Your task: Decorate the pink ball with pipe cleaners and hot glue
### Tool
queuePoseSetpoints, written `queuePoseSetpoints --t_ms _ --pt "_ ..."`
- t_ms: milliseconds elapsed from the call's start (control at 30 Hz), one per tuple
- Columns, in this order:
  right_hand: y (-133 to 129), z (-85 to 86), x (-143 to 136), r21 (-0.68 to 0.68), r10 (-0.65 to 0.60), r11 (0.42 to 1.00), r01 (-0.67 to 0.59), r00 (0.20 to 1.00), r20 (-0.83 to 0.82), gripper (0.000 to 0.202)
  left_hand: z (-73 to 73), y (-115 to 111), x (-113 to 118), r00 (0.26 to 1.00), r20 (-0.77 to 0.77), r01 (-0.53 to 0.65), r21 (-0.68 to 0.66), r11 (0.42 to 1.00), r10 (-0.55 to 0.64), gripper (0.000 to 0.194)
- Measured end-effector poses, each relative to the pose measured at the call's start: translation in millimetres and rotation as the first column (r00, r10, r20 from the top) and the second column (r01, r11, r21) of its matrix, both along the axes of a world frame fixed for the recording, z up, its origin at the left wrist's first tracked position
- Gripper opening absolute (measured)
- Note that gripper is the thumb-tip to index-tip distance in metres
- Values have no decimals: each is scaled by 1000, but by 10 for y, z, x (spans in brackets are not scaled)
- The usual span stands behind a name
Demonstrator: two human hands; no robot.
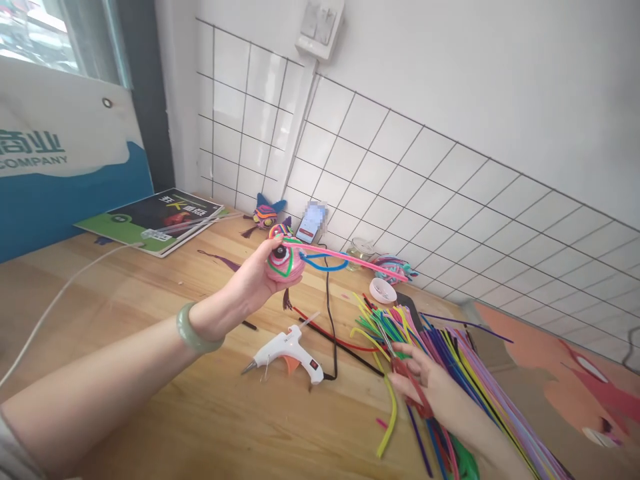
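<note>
Raised above the table, my left hand (260,267) grips a round pink ornament (289,267) with a black eye and green trim. A long pink pipe cleaner (350,259) stretches right from my left thumb, and a blue loop (327,262) sticks out beside it. At the right, my right hand (417,380) is closed around red-handled scissors (413,387), whose blades point up and left over the bundle of coloured pipe cleaners (390,320). Below the ornament, a white glue gun (287,350) rests on its wire stand.
Along the wooden table's (200,400) back edge are a blue-eared ornament (267,212), a phone (313,221), a glass jar (359,250), a white dish (383,291) and another yarn ornament (394,267). A book (160,217) lies back left. Black cable runs behind the glue gun.
</note>
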State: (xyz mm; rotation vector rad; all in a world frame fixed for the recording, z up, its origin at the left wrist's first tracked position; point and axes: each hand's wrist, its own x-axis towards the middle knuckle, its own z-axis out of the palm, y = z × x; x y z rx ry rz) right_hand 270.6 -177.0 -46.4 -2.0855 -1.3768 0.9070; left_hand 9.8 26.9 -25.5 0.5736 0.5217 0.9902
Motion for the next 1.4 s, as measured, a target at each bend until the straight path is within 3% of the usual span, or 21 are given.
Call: queuePoseSetpoints --t_ms 100,200,267,333,500,667,933,1133,1400 --pt "-3 96 -240 -17 141 989 -145 976 -164 34 4 -25 4 1000 14 16 -12 1000 -16 21" --pt "61 66 -584 64 209 977 -204 975 -76 21 -15 -66 22 999 15 45 -6 999 -45 25" --pt "139 20 -810 236 166 955 -182 982 90 29 -42 -109 43 998 32 47 9 999 -47 26" --pt "230 -2 -1008 409 27 906 -107 980 196 40 -74 -162 68 999 20 28 38 999 -29 26" --pt "437 87 -1325 459 -30 883 -101 962 271 34 -120 -301 119 996 -30 -83 108 991 86 32" --pt "570 140 -1406 522 -93 845 -118 928 361 28 -99 -387 136 991 -78 -104 102 989 112 35" --pt "664 101 -1443 563 -86 804 -188 901 424 29 -77 -497 175 987 -134 -71 103 992 85 40" --pt "671 92 -1451 586 -155 769 -256 815 559 28 -58 -535 164 978 -175 -84 160 984 112 41" --pt "645 131 -1440 575 -95 788 -219 880 465 27 -55 -546 180 977 -189 -69 143 987 96 39"
